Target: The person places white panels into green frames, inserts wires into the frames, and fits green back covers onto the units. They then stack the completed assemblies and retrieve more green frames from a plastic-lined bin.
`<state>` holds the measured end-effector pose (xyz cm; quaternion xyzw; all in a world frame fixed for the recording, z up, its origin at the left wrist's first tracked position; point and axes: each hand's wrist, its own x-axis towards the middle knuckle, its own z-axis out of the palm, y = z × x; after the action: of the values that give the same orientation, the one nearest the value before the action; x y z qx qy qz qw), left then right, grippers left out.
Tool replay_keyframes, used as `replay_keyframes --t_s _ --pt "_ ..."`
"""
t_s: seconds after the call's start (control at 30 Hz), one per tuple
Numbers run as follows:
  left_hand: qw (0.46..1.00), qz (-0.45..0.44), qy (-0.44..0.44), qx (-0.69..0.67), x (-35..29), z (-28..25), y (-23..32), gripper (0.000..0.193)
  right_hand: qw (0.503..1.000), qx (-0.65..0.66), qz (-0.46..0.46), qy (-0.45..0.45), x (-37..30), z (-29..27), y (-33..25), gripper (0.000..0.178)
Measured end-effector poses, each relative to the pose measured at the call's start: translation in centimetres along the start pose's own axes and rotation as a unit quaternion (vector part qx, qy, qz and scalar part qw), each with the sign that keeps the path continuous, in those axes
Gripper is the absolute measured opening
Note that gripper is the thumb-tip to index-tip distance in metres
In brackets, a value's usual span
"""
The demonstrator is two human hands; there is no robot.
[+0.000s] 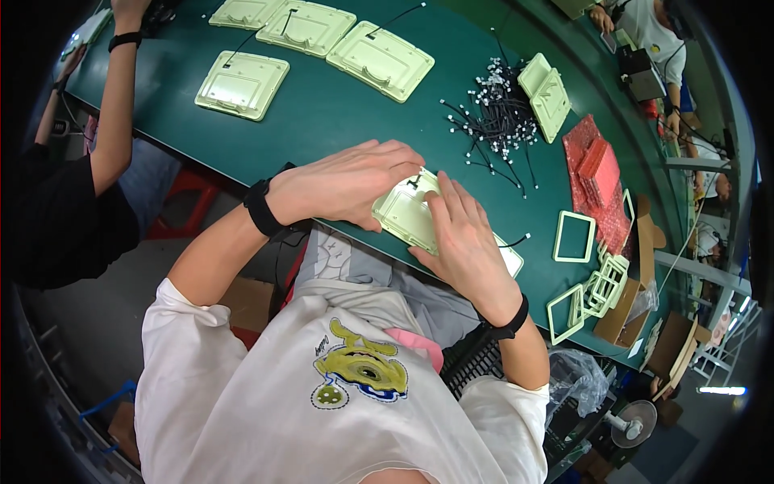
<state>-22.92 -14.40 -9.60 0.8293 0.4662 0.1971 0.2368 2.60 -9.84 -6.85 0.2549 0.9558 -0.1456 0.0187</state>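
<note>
In front of me at the table's near edge lies a pale green plastic panel (pixel 408 211) with a small black part near its far edge. My left hand (pixel 347 184) grips its left side, fingers across the far edge and thumb by the near edge. My right hand (pixel 468 232) spans the panel's middle, with the fingers at the far side and the thumb toward the near edge. Pale green plastic (pixel 510 260) shows past the right hand, with a dark cable end (pixel 520 240) beside it. Both hands cover much of the panel, so their fingertip contact is partly hidden.
A heap of black cables with white connectors (pixel 504 113) lies beyond my hands. Similar panels (pixel 242 85) are at far left, stacked ones (pixel 548 101) at far right. Right are red bubble wrap (pixel 582 153), pale frames (pixel 574 237) and a carton (pixel 633 310). Someone's arm (pixel 113 129) is left.
</note>
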Motion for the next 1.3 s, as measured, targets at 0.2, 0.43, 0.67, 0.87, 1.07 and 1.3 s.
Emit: replay_keyframes --t_s 0.2,0.43,0.67,0.87,1.07,1.3 --pt "1.000 -0.001 -0.007 0.011 0.1 0.0 0.1 0.089 1.000 -0.005 -0.004 -0.010 -0.3 0.6 0.3 0.081" --pt "1.000 -0.022 -0.012 0.005 -0.3 0.2 0.1 0.090 1.000 0.023 0.010 0.019 -0.7 1.4 0.0 0.081" --pt "0.997 -0.068 -0.035 0.024 -1.3 -1.4 -0.5 0.092 0.999 0.017 0.011 0.025 -1.3 0.2 -1.7 0.080" --pt "0.980 -0.139 -0.012 0.140 -4.3 -6.5 -4.8 0.090 0.999 0.018 -0.018 0.044 -1.1 0.7 -2.4 0.075" --pt "0.943 -0.257 -0.048 0.205 -8.2 -11.7 -7.3 0.103 0.993 0.017 -0.056 0.101 -2.6 -3.0 -2.1 0.054" --pt "0.927 -0.293 -0.038 0.230 -13.5 -13.9 -11.5 0.115 0.951 0.035 0.208 0.226 0.9 -10.6 14.3 0.049"
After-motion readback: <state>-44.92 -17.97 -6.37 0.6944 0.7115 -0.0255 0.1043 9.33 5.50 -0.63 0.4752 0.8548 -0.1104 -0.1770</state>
